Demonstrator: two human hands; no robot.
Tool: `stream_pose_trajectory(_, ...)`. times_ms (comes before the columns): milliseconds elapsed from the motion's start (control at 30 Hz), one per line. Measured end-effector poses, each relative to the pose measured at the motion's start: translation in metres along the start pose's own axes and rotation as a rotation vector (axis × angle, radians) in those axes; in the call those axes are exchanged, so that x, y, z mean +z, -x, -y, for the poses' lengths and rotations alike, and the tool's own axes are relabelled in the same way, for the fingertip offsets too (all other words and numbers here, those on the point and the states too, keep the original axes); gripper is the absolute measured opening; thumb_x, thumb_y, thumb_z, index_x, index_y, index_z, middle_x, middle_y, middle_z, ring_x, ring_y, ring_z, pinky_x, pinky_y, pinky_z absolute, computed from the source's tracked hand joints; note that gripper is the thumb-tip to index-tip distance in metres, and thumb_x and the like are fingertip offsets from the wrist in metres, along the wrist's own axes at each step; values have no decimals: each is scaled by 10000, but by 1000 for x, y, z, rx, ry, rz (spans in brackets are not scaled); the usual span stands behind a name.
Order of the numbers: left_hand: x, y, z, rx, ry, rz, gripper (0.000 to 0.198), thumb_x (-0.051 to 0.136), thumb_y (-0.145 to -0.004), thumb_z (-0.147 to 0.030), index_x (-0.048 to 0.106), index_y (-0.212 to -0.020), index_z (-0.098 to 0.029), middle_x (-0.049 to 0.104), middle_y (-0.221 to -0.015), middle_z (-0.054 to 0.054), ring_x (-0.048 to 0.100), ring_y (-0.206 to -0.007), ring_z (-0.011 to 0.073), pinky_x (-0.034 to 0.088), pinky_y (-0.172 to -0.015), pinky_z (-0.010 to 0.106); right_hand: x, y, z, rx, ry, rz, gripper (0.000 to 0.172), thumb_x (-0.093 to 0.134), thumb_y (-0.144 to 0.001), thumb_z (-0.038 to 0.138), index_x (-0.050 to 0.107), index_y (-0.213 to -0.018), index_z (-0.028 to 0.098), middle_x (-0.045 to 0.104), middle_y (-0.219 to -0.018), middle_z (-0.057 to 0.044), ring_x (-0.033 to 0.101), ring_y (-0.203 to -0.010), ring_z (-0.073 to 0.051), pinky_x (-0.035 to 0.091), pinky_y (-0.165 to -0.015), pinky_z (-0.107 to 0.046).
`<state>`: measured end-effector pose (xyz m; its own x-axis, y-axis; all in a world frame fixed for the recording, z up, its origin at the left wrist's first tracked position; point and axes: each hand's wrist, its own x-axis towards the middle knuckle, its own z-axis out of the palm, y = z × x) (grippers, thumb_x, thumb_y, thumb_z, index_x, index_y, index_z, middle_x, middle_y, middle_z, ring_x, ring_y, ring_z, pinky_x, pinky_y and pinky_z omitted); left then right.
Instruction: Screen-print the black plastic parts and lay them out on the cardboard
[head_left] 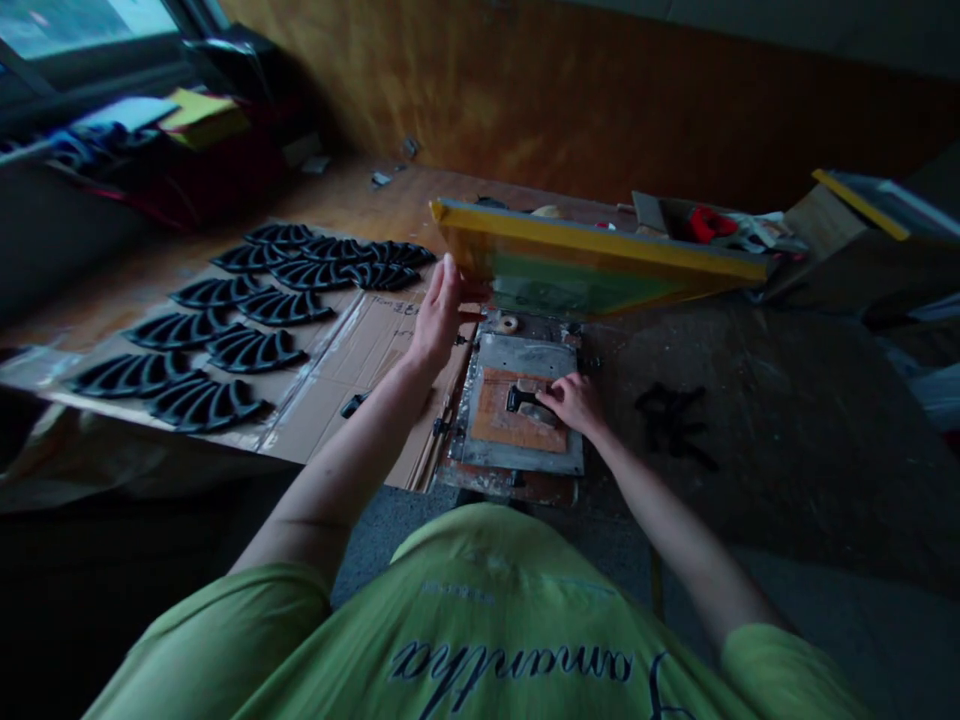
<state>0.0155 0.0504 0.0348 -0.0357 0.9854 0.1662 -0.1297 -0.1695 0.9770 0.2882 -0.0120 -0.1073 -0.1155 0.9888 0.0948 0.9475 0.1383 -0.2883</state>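
Two grips — my left hand clasps a corner of the yellow frame, my right hand pinches a black piece on the orange pad.

Wall: orange-brown wooden panelling is running behind the workbench.
Window: a pane is letting in pale daylight at upper left.
Bench: a worn wooden top is stretching toward the wall.
Light: the room is lying dim.

Raised screen frame roofs platen rear; front approach open; black parts crowd cardboard left
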Motion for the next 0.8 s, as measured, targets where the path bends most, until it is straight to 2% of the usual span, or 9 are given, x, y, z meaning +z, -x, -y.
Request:
stream_pose_trajectory(67, 3, 10, 9, -30, 30, -33, 593, 337, -964, -686, 533, -1283, -227, 701, -1046, 82, 696, -915, 172, 571, -713, 285, 11, 9, 21, -12, 96, 96, 263, 682, -902, 408, 706, -918, 146, 687, -1051, -149, 584, -1044, -251, 451, -926, -348)
stream_pose_trajectory(133, 8, 41, 27, -168, 37, -11, 614, 406, -926, -715, 555, -1251, -217, 712, -1086, 106, 701, -936, 195, 568, -698, 285, 11, 13, 38, 56, 113, 162, 227, 587, -966, 347, 677, -989, 139, 685, -1031, -152, 577, -1018, -248, 435, -891, -337)
stream_pose_trajectory(233, 20, 106, 61, -621, 21, 234, 646, 578, -818, -738, 629, -1121, -170, 727, -1096, 171, 706, -974, 283, 571, -670, 333, 7, 23, 65, 135, 47, 130, 254, 505, -1009, 332, 638, -1076, 126, 688, -988, -145, 580, -975, -250, 432, -845, -334)
stream_pose_trajectory(333, 26, 152, 87, -812, 170, 199, 537, 583, -845, -687, 618, -1017, -180, 733, -1046, 137, 707, -993, 270, 580, -707, 338, 8, 36, 95, -77, -102, 45, 226, 514, -1009, 329, 651, -1044, 153, 668, -1021, -120, 559, -1039, -238, 429, -897, -328)
stream_pose_trajectory(433, 7, 156, 101, -823, 230, 17, 386, 606, -885, -554, 569, -946, -175, 718, -934, 79, 725, -828, 201, 575, -636, 284, 6, 44, 91, -340, -235, 70, 205, 528, -1007, 310, 702, -982, 207, 659, -1044, -70, 554, -1066, -196, 416, -964, -302)
stream_pose_trajectory(500, -26, 145, 107, -772, 135, -105, 323, 629, -890, -481, 534, -950, -178, 709, -919, 61, 718, -728, 170, 561, -573, 254, -4, 47, 55, -256, -206, 85, 237, 520, -1005, 296, 733, -944, 215, 660, -1045, -67, 572, -1034, -182, 425, -960, -291)
stream_pose_trajectory(667, -146, 134, 124, -683, -302, -502, 270, 471, -982, -437, 494, -943, -171, 682, -835, 62, 692, -618, 136, 564, -578, 249, -21, 66, -107, 473, 206, 171, 358, 475, -984, 369, 779, -1001, 181, 683, -1016, -172, 635, -930, -261, 460, -823, -369)
stream_pose_trajectory(733, -184, 141, 135, -761, -559, -543, 343, 345, -1010, -426, 537, -983, -143, 686, -787, 97, 705, -627, 172, 574, -593, 284, -12, 80, -158, 575, 240, 299, 349, 501, -955, 364, 788, -971, 165, 705, -964, -195, 653, -925, -296, 457, -808, -394)
stream_pose_trajectory(800, -206, 146, 147, -840, -778, -508, 434, 295, -1000, -426, 595, -967, -114, 677, -690, 129, 713, -626, 235, 579, -595, 339, -1, 95, -186, 600, 183, 347, 302, 543, -921, 346, 775, -976, 159, 713, -941, -190, 661, -906, -303, 461, -790, -394)
